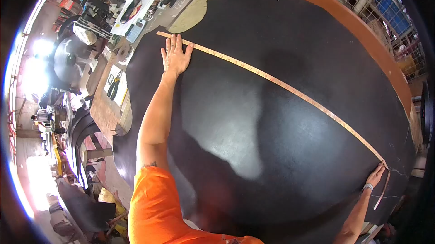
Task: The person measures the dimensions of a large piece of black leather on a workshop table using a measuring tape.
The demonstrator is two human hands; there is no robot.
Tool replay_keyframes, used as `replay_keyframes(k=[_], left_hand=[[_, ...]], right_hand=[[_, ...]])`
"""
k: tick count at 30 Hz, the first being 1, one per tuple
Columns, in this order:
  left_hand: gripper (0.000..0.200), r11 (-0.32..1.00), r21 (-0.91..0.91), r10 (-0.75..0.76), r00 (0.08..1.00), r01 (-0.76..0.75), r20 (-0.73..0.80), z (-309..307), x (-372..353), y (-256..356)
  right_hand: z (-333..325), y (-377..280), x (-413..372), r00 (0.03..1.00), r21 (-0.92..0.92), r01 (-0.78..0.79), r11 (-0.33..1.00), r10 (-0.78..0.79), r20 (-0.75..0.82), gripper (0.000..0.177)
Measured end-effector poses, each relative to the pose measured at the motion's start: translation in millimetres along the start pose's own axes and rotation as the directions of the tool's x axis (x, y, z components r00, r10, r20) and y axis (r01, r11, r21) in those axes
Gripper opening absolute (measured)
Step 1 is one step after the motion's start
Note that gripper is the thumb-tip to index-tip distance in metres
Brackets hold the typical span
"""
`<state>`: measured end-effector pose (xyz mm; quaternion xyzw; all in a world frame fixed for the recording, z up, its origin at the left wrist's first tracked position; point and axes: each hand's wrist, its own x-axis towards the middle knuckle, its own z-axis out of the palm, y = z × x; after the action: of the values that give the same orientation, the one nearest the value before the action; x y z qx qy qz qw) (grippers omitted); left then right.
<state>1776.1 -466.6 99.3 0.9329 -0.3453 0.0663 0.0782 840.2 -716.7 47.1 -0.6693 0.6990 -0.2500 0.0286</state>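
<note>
A large black sheet (281, 121) covers most of the table. A long tan measuring tape (272, 80) runs stretched across it from upper left to lower right. My left hand (175, 56) lies flat with fingers spread, pressing the tape's far left end onto the sheet. My right hand (375, 176) pinches the tape near its other end at the sheet's right edge, where the loose tail (383, 194) hangs down. My orange sleeve (154, 207) fills the bottom left.
A brown table rim (362, 31) curves along the far right edge. Beyond the left end lie a tan cut piece (199, 10), papers, a phone (136, 30) and tools. A cluttered workshop floor with a machine (68, 62) sits at left.
</note>
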Motion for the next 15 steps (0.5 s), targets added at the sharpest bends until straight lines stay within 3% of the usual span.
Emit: replay_keyframes(k=[1, 2, 3, 4, 5, 6, 7, 8, 9, 10, 11, 13, 15], left_hand=[[0.078, 0.999, 0.038, -0.011, 1.000, 0.012, -0.008, 1.8, 0.9, 0.4], [0.077, 0.987, 0.161, 0.006, 1.000, -0.008, 0.011, 2.3, 2.5, -4.3], [0.070, 0.977, 0.214, -0.019, 0.999, 0.011, 0.038, -36.8, -15.9, 16.9], [0.062, 0.975, 0.213, -0.132, 0.921, 0.055, 0.368, -119.2, -38.8, 89.2], [0.043, 0.967, 0.252, 0.028, 0.999, -0.036, 0.035, -89.1, -49.0, 77.6], [0.039, 0.957, 0.111, 0.271, 0.963, -0.268, -0.008, -45.3, -19.5, 23.7], [0.035, 0.867, -0.005, 0.497, 0.866, -0.498, -0.050, -3.2, 7.8, -28.7], [0.040, 0.832, -0.006, 0.551, 0.827, -0.555, -0.110, 41.2, 45.9, -78.3], [0.054, 0.947, -0.135, 0.288, 0.956, -0.292, -0.053, 60.2, 63.5, -90.1], [0.064, 0.961, -0.102, 0.245, 0.961, -0.258, -0.130, 67.8, 59.3, -89.9], [0.071, 0.987, 0.034, 0.158, 0.977, -0.154, -0.142, 59.0, 49.6, -75.3], [0.070, 0.983, 0.055, 0.181, 0.967, -0.173, -0.179, 48.7, 48.9, -67.4], [0.066, 0.972, -0.022, 0.226, 0.961, -0.233, -0.159, 66.9, 62.3, -92.7]], right_hand=[[2.4, 11.7, 6.2, 1.000, 0.024, -0.007, 1.000, 0.007, 0.018, 0.046], [10.1, 0.1, 1.6, 0.998, 0.246, 0.036, 0.969, -0.024, -0.050, 0.044], [13.8, -16.2, 10.0, 0.996, 0.163, 0.088, 0.983, -0.083, -0.040, 0.041], [11.9, -58.9, 3.9, 0.992, 0.056, 0.118, 0.991, -0.115, -0.041, 0.038], [-0.1, -84.8, -3.9, 0.990, -0.069, 0.122, 0.990, -0.126, -0.063, 0.036], [-9.3, -95.7, -10.9, 0.986, -0.161, 0.115, 0.980, -0.132, -0.098, 0.033], [-11.6, -98.1, -10.6, 0.978, -0.205, 0.119, 0.972, -0.150, -0.142, 0.031], [-13.0, -91.0, -11.3, 0.962, -0.213, 0.143, 0.966, -0.186, -0.198, 0.029], [-13.2, -80.6, -13.3, 0.936, -0.211, 0.192, 0.958, -0.243, -0.255, 0.027], [-7.2, -72.7, -14.0, 0.890, -0.237, 0.268, 0.934, -0.334, -0.310, 0.025], [-13.5, -67.3, -15.6, 0.942, -0.203, 0.176, 0.963, -0.224, -0.248, 0.027], [-15.1, -69.6, -12.2, 0.996, -0.124, -0.002, 0.992, -0.009, -0.087, 0.032], [-17.2, -75.6, -12.4, 0.986, -0.069, 0.015, 0.998, -0.026, -0.163, 0.033]])
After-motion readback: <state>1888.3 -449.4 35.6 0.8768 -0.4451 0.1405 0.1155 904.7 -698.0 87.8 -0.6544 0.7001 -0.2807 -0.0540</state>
